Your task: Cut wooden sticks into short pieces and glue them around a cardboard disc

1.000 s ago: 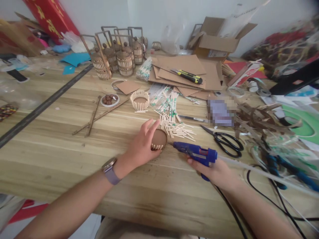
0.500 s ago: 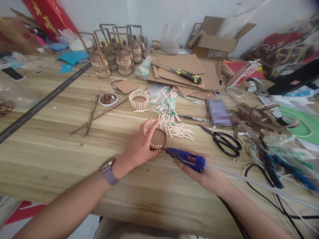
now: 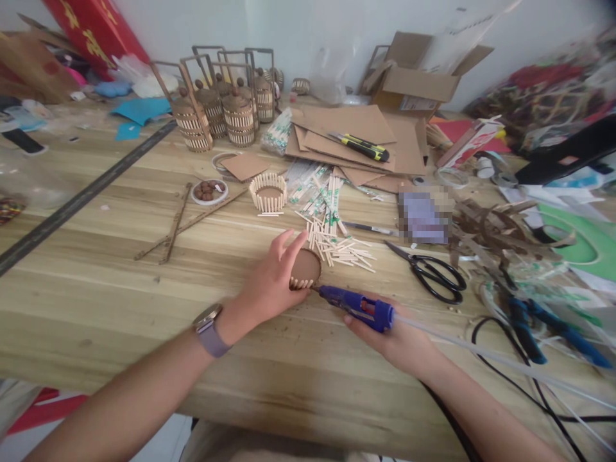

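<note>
My left hand [image 3: 274,276] holds a round cardboard base [image 3: 306,264] at its left and near edge, thumb in front, other fingers raised and partly hiding it. Short wooden sticks stand along the base's near rim. In my right hand [image 3: 399,340] is a blue hot glue gun [image 3: 357,307], its nozzle at the near rim beside my left thumb. A long clear glue stick trails from its back. Just beyond the base lies a loose pile of short wooden sticks [image 3: 337,247]. Farther back stands a ring of upright sticks [image 3: 268,194] on a round base.
Black-handled scissors [image 3: 437,276] and blue-handled pliers [image 3: 527,327] lie to the right, near a black cord [image 3: 505,378]. A bowl of brown beads [image 3: 210,191] sits at left. Behind are small stick lanterns [image 3: 239,119], cardboard sheets [image 3: 346,128] and a utility knife [image 3: 360,147].
Almost nothing differs. The glue gun has shifted very slightly to the left along the rim; my left hand and the base stay in place.
</note>
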{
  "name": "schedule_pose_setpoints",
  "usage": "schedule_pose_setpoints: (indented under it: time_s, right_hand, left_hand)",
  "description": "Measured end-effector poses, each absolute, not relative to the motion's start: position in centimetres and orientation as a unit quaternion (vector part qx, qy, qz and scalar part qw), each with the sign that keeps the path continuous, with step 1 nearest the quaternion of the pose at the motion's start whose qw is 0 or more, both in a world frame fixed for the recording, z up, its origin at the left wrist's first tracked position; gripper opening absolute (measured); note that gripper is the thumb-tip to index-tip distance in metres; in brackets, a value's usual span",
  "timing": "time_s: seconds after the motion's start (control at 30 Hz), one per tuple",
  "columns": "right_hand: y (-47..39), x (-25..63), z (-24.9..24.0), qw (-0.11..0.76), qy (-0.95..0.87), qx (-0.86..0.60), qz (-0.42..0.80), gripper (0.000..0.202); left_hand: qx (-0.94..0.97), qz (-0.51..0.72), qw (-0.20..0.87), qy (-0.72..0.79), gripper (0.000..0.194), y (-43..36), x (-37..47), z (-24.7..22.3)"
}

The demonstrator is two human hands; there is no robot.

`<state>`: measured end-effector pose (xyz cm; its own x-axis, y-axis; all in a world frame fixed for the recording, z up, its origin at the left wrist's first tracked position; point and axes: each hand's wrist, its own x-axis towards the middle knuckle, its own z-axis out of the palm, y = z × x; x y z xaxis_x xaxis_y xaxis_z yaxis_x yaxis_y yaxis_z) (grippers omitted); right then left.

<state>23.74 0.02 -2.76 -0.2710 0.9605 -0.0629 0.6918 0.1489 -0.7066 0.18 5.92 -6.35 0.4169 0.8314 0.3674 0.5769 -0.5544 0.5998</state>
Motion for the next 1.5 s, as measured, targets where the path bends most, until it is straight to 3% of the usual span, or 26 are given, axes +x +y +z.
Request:
schedule_pose_setpoints:
  time_s: [0.93,1.2,1.3,1.5]
  right_hand:
    - [0.0,23.5,-3.0,0.207,-0.736,-0.560,0.318,0.025]
    - [-0.1,23.1,-3.6,0.273,-0.672,-0.609,0.320,0.026]
    - [0.2,23.9,-3.8,0.274,-0.617,-0.644,0.359,0.036]
    - [0.7,26.2,-2.2,0.160,-0.547,-0.573,0.589,0.053]
  left_hand:
    - [0.818,0.315,0.187,0.445,0.106,5.9,0.2,-6.4]
    - [0.813,0.312,0.182,0.457,0.105,5.9,0.2,-6.3]
    - [0.812,0.311,0.183,0.458,0.107,5.9,0.2,-6.3]
    - [0.814,0.317,0.189,0.449,0.108,6.0,0.1,-6.3]
